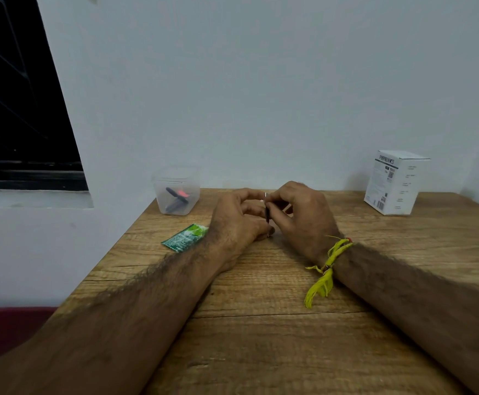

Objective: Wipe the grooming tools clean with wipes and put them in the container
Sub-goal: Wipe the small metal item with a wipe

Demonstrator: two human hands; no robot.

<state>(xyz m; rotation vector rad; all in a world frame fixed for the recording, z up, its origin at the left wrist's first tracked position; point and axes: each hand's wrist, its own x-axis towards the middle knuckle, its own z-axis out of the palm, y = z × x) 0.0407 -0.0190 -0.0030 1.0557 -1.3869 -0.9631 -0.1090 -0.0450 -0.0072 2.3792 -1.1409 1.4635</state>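
Nearest to us, both forearms lie along the wooden bench [261,323], and a yellow thread band [328,266] is tied at the right wrist, its tassel trailing onto the wood. Resting the arms there likely steadies the fine work at our fingertips.

Our left hand [232,220] and right hand [303,212] meet just above the bench, fingers [275,199] curled inward around a thin dark grooming tool [267,213] held nearly upright, its metal tip showing at the top. Both hands seem to pinch it; we cannot tell whether a wipe is wrapped round it, since the hands hide most of the shaft. We judge the upright hold lets one hand rub along the tool while the other braces it.

Just left of the left hand lies a green wipe sachet [185,238], flat and within easy reach. Beyond it, near the wall, stands the clear plastic container [175,192], lidless, with dark tools and something orange-red already inside. Nothing stands between our hands and it. Well apart at the far right sits a white printed carton [395,182], clear of the route.
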